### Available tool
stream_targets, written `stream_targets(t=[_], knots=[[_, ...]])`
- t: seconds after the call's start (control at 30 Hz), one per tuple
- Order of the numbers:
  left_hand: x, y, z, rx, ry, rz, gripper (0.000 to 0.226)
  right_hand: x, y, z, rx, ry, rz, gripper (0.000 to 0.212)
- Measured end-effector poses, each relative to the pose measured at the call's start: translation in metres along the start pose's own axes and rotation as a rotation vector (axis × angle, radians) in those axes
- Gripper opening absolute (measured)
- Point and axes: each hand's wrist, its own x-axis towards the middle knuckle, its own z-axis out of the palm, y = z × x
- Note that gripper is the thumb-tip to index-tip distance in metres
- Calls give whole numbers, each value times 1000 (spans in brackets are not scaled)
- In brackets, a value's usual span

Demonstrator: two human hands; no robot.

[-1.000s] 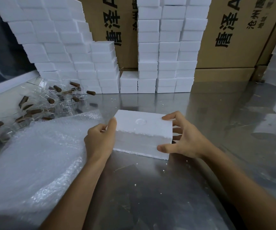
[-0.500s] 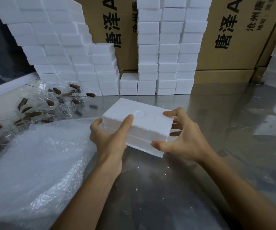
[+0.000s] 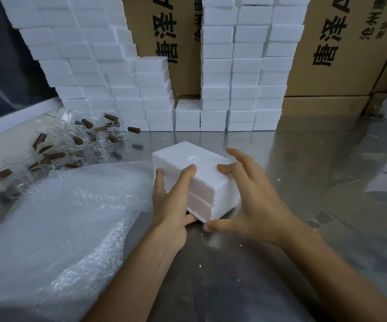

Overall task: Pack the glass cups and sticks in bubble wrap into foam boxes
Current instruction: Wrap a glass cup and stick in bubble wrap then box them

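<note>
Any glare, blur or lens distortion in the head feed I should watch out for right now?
Head view: the steel table mirrors the foam stacks in soft glare; wide-angle bowing tilts the stacks and cartons at the edges; the foam box is sharp; the glass cups are hard to separate.

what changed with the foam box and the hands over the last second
The white two-part foam box, flat on the steel table a second ago, is now lifted and tilted, turned corner-first toward the camera. The left hand shifted under it; the right hand loosened, fingers spread. Bubble wrap sheets, glass cups and foam stacks stayed put.
</note>
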Motion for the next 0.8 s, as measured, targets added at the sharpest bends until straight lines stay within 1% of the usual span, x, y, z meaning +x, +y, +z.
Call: stream_targets(t=[0.07, 0.1, 0.23, 0.3, 0.37, 0.47, 0.57, 0.63, 0.67, 0.73, 0.8], knots=[[0, 1, -1, 12, 5, -2, 92, 0, -3, 6, -100, -32, -60, 114], [1, 2, -1, 20, 7, 0, 91, -1, -4, 9, -127, -24, -69, 112], [3, 8, -5, 29, -4, -3, 78, 1, -7, 16, -162, 139, -160, 89], [4, 12, -8, 39, -6, -8, 62, 1, -8, 15, -132, 193, -199, 83], [6, 14, -11, 44, -13, -24, 45, 1, -9, 15, -126, 223, -234, 80], [9, 14, -15, 41, -24, -44, 42, 0, -11, 18, -142, 249, -276, 78], [10, 10, -13, 22, -47, -41, 35, 0, -12, 22, -161, 286, -250, 82], [16, 7, -12, 51, -15, 8, 31, 4, -9, 24, -165, 310, -221, 85], [21, 4, -12, 98, 16, 59, 28, 8, -7, 26, -169, 318, -206, 86], [30, -4, -13, 211, 77, 198, 20, 19, 1, 28, -183, 328, -174, 86], [34, -14, -13, 329, 94, 335, 21, 36, 12, 31, -205, 344, -168, 86]])
